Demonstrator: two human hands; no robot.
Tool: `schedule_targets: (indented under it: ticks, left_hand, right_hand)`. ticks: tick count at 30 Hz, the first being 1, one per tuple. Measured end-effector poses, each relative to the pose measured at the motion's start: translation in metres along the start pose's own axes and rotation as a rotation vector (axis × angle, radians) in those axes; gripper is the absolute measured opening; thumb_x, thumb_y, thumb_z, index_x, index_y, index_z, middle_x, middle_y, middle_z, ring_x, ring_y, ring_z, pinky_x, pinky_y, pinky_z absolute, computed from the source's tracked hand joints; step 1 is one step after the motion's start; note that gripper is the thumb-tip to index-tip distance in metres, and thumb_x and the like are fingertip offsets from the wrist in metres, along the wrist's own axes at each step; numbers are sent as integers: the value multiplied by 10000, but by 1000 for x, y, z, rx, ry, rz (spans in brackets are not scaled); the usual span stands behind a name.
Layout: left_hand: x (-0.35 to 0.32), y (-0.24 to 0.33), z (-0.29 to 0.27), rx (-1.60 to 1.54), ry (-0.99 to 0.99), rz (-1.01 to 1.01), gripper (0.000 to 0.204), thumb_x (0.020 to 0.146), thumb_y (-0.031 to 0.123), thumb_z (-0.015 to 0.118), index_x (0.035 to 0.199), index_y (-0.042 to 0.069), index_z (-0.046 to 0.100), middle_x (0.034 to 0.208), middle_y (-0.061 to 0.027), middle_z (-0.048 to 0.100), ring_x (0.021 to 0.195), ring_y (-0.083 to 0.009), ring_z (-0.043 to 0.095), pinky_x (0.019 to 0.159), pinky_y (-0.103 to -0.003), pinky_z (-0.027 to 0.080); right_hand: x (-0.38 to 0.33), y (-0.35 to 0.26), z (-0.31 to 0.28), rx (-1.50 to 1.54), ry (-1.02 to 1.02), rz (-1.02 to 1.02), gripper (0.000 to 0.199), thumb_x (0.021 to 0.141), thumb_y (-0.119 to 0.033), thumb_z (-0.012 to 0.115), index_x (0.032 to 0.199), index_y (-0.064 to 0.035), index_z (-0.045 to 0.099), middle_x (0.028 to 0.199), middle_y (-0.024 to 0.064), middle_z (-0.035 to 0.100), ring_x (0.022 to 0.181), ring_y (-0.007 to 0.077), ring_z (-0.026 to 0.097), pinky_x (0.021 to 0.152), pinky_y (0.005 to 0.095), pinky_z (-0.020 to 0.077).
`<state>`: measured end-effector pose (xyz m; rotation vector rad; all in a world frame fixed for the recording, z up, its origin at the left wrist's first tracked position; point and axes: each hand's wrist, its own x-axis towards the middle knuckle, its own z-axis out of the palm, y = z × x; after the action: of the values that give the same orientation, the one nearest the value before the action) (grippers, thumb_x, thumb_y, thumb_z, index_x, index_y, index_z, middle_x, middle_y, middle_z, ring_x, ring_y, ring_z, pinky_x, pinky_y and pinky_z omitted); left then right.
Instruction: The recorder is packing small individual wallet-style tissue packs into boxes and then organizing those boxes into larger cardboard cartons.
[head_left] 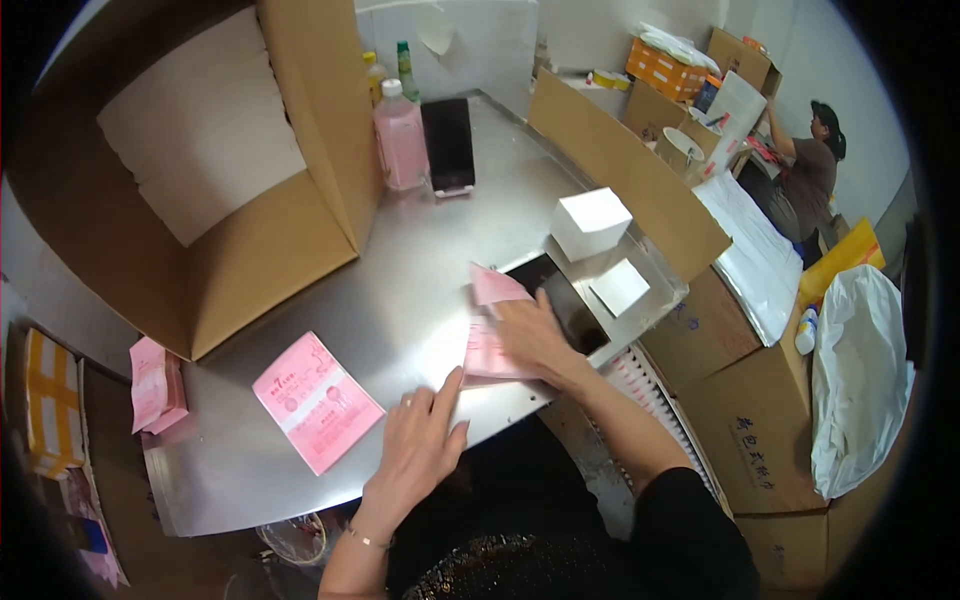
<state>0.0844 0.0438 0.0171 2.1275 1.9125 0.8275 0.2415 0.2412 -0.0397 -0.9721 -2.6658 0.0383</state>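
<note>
On the metal tabletop, at its front edge, lies a pink printed paper (pixel 488 358) with its upper part raised and bent. My right hand (pixel 533 335) is closed over this paper, the fingertips slightly blurred at its bent part. My left hand (pixel 418 438) rests to the left, fingers stretched and apart, the index fingertip by the paper's lower left corner; nothing is in it. Left of that hand sits a neat stack of pink printed sheets (pixel 318 402) with a pale band across it. Another pink stack (pixel 158 385) stands at the table's left edge.
A large open cardboard box (pixel 270 250) takes up the left back. Behind stand a pink-liquid bottle (pixel 401 140) and a phone (pixel 449 145). Two white boxes (pixel 590 225) flank a dark recess (pixel 565 300) at right. Cartons (pixel 760 430) crowd the right; a person (pixel 812 180) works beyond.
</note>
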Motion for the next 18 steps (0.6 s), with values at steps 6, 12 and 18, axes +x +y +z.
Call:
schedule_targets:
  ticks: [6,12,18]
  left_hand:
    - [-17,-16,-14,51,270,26,367,778,79,695,1143,90,653,1118,-143,593,1043,-334,555,913,-470,405]
    - [-46,-65,-31,508,346,-431,452,801,143,638,1234,25,582,1277,-222,498,1242,-402,428,1035,-531,325]
    - [-42,-66,-45,400,326,-441,443,865,145,627,1286,32,555,1294,-221,486,1188,-377,443,1040,-503,310]
  right_hand:
    - [-39,41,-24,-5,-183,194,223,874,-165,602,975,29,647,698,208,658,666,449,651,677,514,538]
    - [-61,49,-68,-277,405,343,250,797,-178,733,978,-35,635,984,135,601,993,317,562,816,459,435]
    - [-62,98,-65,389,555,640,109,873,-155,684,849,-50,699,974,102,639,955,292,591,759,395,458]
